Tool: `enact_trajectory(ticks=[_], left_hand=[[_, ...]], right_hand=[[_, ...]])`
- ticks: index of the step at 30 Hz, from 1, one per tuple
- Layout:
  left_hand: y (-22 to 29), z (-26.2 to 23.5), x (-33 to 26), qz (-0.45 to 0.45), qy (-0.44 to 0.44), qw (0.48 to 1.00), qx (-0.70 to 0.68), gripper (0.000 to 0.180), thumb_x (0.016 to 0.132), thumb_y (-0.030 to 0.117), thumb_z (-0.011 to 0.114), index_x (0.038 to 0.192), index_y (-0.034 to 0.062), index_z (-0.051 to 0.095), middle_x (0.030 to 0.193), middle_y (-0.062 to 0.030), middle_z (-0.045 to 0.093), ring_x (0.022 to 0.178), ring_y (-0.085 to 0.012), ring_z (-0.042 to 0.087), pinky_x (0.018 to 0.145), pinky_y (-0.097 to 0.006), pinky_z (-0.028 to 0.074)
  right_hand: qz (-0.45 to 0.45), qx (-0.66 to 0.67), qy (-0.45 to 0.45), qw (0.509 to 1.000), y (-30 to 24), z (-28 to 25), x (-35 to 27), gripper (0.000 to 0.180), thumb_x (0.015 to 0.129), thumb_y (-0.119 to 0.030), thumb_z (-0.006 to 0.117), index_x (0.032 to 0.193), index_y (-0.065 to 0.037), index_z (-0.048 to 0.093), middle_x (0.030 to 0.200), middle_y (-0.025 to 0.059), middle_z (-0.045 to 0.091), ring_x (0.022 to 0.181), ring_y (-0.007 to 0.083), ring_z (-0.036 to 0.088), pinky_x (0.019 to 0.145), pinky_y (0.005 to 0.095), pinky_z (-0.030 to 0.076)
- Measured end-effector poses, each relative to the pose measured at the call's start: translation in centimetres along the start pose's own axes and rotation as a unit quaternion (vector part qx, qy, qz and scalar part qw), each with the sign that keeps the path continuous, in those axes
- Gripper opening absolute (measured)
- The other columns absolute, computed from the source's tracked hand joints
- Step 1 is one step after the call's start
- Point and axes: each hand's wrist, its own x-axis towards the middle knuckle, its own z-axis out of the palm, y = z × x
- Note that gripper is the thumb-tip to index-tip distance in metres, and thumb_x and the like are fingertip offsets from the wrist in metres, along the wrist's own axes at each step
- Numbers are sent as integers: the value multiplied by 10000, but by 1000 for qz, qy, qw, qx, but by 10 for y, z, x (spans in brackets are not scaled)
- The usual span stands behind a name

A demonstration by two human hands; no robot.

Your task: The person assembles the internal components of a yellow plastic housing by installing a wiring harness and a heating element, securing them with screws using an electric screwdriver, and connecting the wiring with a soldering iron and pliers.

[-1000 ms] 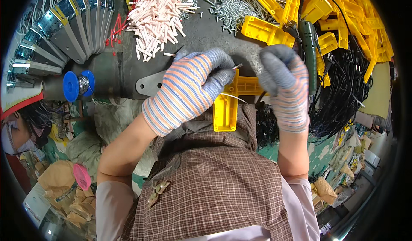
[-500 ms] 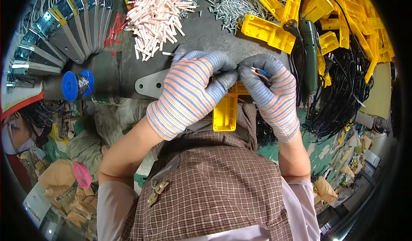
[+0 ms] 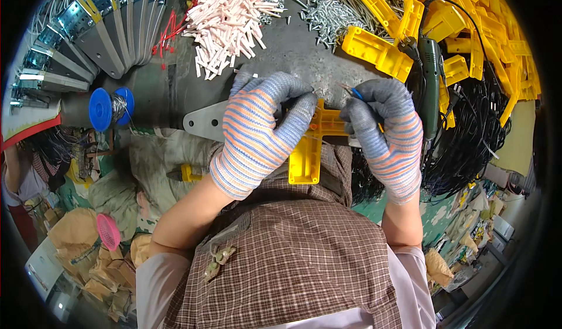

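At the near edge of the grey table (image 3: 293, 53), just above the person's checked apron, sits a yellow plastic part (image 3: 309, 147), a moulded T-shaped piece with a ribbed, boxy stem that hangs down over the table's near edge. Both hands wear knitted gloves, striped in pink, blue and orange over the backs and dipped in matt grey rubber at the fingers. The left hand (image 3: 260, 133) is closed over the left arm of the yellow part, its grey fingertips curled onto the crossbar, so the part lies directly under and to the right of that palm. The right hand (image 3: 386, 135) grips the right arm of the crossbar, and between its thumb and forefinger it pinches a thin blue-tipped tool (image 3: 351, 91) whose point sticks up toward the far side; the yellow part thus lies between the two hands, touched by both. A flat grey metal plate (image 3: 202, 121) with rounded corners and small holes pokes out from under the left hand. Farther back lie a heap of pale pink plastic tubes (image 3: 231, 18), a scatter of bright steel screws (image 3: 328, 15) and a tumble of glossy yellow mouldings (image 3: 468, 30) toward the far right corner, with a green power screwdriver (image 3: 431, 77) beside them.
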Motion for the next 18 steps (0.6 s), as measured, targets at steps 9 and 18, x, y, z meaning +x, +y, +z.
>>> enact_trajectory(ticks=[9,18], left_hand=[[5,-2,2,-7,-18,1000,-17,148,822,232,672,874,94,672,745,-65,680,678,-258,631,831,-399,433],[7,-4,2,-13,-33,999,-22,158,826,262,661,884,116,680,803,-53,687,764,-267,641,934,-457,396]], right_hand=[[218,168,-28,961,-9,7,6,187,916,-159,607,1015,0,609,803,37,653,637,54,559,574,200,450],[150,141,-50,977,1,16,4,158,930,-123,589,997,20,608,789,42,594,707,83,560,606,247,474]])
